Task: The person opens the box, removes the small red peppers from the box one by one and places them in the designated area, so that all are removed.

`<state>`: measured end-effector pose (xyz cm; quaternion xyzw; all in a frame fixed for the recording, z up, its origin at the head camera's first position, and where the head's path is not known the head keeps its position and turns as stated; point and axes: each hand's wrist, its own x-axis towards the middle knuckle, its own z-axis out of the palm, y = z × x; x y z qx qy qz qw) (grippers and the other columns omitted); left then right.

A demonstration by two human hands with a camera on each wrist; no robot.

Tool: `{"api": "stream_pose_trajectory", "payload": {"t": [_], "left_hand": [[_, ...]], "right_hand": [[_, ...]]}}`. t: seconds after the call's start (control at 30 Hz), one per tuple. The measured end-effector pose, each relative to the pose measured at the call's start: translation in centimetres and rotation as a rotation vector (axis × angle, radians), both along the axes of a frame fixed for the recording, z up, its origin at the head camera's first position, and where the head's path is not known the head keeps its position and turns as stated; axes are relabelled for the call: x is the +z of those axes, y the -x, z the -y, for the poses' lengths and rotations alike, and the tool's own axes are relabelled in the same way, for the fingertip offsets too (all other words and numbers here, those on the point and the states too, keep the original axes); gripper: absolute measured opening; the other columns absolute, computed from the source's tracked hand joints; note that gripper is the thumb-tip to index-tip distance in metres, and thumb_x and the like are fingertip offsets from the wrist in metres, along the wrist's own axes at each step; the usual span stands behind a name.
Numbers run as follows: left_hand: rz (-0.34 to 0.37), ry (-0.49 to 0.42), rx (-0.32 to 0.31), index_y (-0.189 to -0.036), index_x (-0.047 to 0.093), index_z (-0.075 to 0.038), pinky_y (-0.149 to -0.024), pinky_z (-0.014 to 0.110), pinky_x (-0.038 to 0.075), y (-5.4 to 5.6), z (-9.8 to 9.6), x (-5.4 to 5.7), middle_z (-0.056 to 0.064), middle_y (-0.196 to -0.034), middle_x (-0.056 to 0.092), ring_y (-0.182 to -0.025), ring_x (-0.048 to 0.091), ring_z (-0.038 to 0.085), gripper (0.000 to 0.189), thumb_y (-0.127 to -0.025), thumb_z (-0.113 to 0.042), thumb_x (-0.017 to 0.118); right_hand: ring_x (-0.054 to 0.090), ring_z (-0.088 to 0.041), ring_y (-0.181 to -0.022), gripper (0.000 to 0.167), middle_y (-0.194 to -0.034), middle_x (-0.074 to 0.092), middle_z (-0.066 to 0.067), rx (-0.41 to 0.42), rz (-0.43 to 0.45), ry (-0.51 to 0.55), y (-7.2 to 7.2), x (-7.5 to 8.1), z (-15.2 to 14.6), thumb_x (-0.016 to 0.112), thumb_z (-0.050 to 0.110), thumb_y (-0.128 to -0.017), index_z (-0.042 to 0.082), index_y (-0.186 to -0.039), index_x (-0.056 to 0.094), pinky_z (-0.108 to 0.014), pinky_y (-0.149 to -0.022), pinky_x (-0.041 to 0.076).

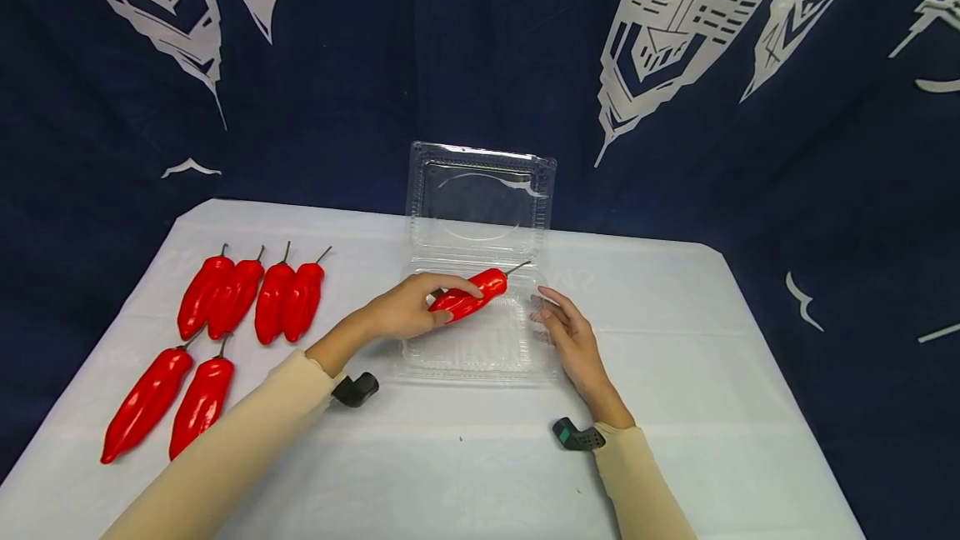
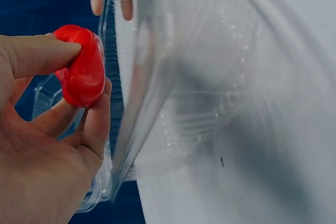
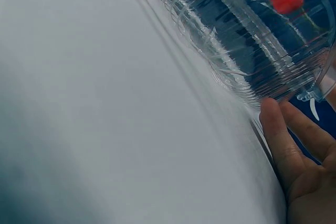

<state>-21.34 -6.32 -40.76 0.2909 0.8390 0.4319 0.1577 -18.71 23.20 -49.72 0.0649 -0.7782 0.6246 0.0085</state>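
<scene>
My left hand [image 1: 408,307] pinches a glossy red pepper [image 1: 492,282] between thumb and fingers, its thin stem pointing to the far right. The pepper is held over the clear plastic clamshell box [image 1: 480,361], whose lid [image 1: 483,198] stands raised at the back. In the left wrist view, the thumb presses one side of the pepper [image 2: 86,74] with fingers beneath it. My right hand [image 1: 577,348] is at the box's right side, fingers slightly bent. Its fingertips [image 3: 270,106] are right at the box wall in the right wrist view.
On the left of the white table [image 1: 675,357], a row of red peppers [image 1: 273,302] lies side by side. Two more peppers [image 1: 146,407] lie nearer, partly behind my left sleeve [image 1: 247,448]. A dark blue patterned cloth [image 1: 337,107] hangs behind the table.
</scene>
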Motion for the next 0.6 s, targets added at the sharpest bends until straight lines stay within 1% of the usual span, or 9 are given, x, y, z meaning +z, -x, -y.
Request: {"api": "stream_pose_trajectory", "payload": {"t": [0.13,0.27,0.43,0.6], "left_hand": [[-0.001,-0.023,0.030,-0.129,0.066,-0.022,-0.087,0.034,0.056,-0.7,0.9,0.8,0.012,-0.134,0.058,-0.113,0.056,0.029,0.048,-0.090,0.005,0.063],[0.002,-0.029,0.059,-0.128,0.066,-0.024,-0.085,0.034,0.056,-1.4,1.8,1.4,0.010,-0.135,0.058,-0.115,0.053,0.030,0.045,-0.091,0.002,0.064],[-0.006,-0.040,0.086,-0.128,0.066,-0.025,-0.083,0.034,0.055,-2.3,2.9,1.6,0.009,-0.135,0.058,-0.117,0.052,0.029,0.045,-0.091,0.001,0.065],[-0.015,-0.055,0.130,-0.128,0.066,-0.025,-0.080,0.033,0.056,-3.3,4.2,1.8,0.010,-0.134,0.059,-0.114,0.053,0.031,0.048,-0.089,0.003,0.066]], "right_hand": [[0.060,-0.035,-0.123,0.042,-0.144,0.056,-0.017,-0.003,0.003,-0.003,0.0,0.1,0.0,0.050,0.023,-0.106,0.013,-0.148,0.047,-0.026,-0.089,0.056],[0.060,-0.035,-0.123,0.042,-0.144,0.056,-0.017,-0.012,0.007,-0.012,0.0,0.2,0.1,0.050,0.023,-0.106,0.014,-0.147,0.048,-0.027,-0.089,0.056],[0.060,-0.034,-0.123,0.042,-0.144,0.056,-0.014,-0.016,0.015,-0.017,-0.1,0.3,0.1,0.051,0.026,-0.106,0.017,-0.147,0.048,-0.026,-0.089,0.056],[0.059,-0.032,-0.124,0.042,-0.145,0.056,-0.012,-0.012,0.023,-0.018,-0.1,0.2,0.1,0.051,0.028,-0.106,0.018,-0.147,0.048,-0.025,-0.089,0.056]]}}
